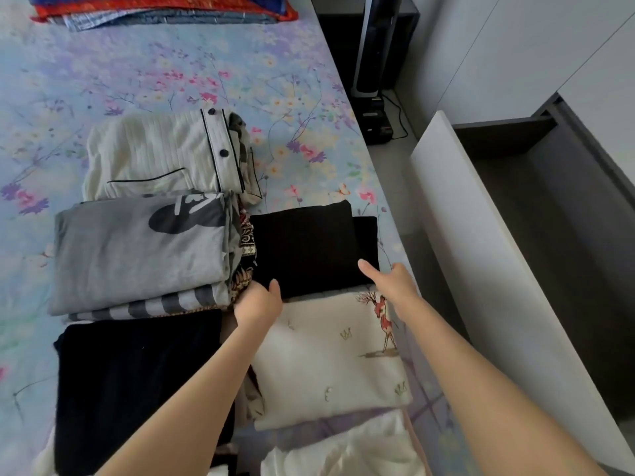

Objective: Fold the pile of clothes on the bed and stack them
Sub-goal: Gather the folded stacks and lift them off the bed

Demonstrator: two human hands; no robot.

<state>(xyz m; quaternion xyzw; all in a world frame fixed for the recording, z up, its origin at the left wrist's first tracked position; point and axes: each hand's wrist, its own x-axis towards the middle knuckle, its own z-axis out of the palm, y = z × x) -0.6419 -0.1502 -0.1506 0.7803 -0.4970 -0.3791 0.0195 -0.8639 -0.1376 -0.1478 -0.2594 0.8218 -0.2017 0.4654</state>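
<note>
A folded black garment (305,245) lies near the bed's right edge. My left hand (257,300) grips its near left corner, thumb on top and fingers tucked under. My right hand (391,280) holds its near right corner, thumb on top of the fabric. A cream folded garment with a deer print (330,359) lies just in front of it. To the left sit a grey printed shirt (137,249) on a striped piece (151,305), a cream pyjama top with dark piping (161,156) behind, and a black folded garment (137,379) in front.
The bed has a floral sheet (137,73). Folded bedding in red and blue (165,10) lies at the far end. An open empty drawer (536,214) stands right of the bed. White unfolded cloth (347,451) lies nearest me. A dark tower device (374,46) stands by the wall.
</note>
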